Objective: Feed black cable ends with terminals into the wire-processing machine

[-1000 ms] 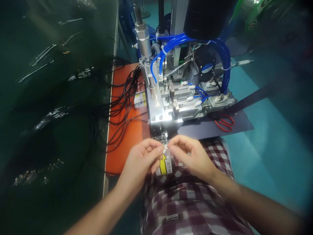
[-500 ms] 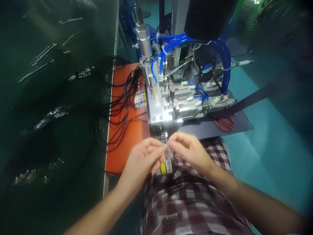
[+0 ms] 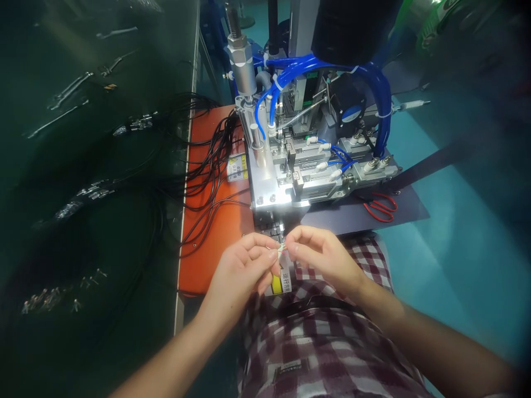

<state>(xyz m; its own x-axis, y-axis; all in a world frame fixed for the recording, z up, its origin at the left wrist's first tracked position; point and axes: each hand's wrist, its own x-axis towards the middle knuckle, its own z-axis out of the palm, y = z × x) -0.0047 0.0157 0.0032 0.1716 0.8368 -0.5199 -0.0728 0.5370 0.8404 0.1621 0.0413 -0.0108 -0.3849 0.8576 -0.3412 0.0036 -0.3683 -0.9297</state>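
Between my two hands a small bunch of thin coloured wires is stretched, pale with hints of green and red. The thumb and forefinger of my left hand are pinched on one side of it. From the other side my right hand pinches the wire tips, which its fingers partly hide. Both hands are above my lap, just in front of the near edge of a metal bench machine. Below the fingers, a label with a yellow patch shows on the machine's near part.
Blue air tubes arch over the machine. Black cables cross an orange base plate toward a dark green table, where several cable ends and small wire pieces lie. Red-handled scissors rest to the right of the machine.
The view has shifted very slightly. My hands stay in nearly the same pose, while the wires between my fingertips look a little more fanned out.
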